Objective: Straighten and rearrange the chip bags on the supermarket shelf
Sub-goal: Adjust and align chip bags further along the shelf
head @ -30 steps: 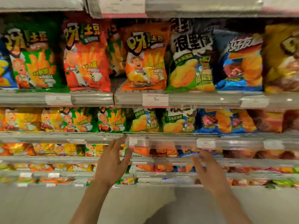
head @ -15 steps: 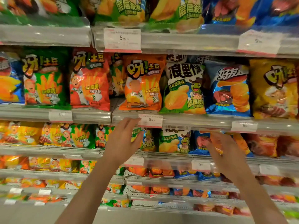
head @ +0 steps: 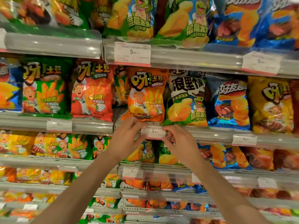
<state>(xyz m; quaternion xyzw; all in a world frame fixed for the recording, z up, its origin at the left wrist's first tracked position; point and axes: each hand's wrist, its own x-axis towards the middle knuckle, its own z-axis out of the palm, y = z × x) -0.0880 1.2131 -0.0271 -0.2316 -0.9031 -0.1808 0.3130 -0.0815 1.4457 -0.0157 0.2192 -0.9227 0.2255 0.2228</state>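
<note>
An orange chip bag [head: 145, 94] stands upright on the middle shelf between a red bag [head: 92, 91] and a green-and-black frog bag [head: 186, 101]. Just below it a white price tag [head: 152, 132] sits on the clear shelf rail [head: 210, 135]. My left hand [head: 127, 139] holds the tag's left end, with its fingers lying over the rail right under the orange bag. My right hand [head: 179, 143] pinches the tag's right end with curled fingers. Neither hand holds a bag.
A green bag [head: 43, 88], a blue bag [head: 229, 102] and a yellow bag [head: 271, 104] fill the same shelf. A gap with a green bag set further back [head: 120, 88] lies left of the orange bag. Packed shelves run above and below.
Both hands rose from the lower shelves and came together at the price tag under the orange bag. The view tilted upward and moved closer to the shelf.
</note>
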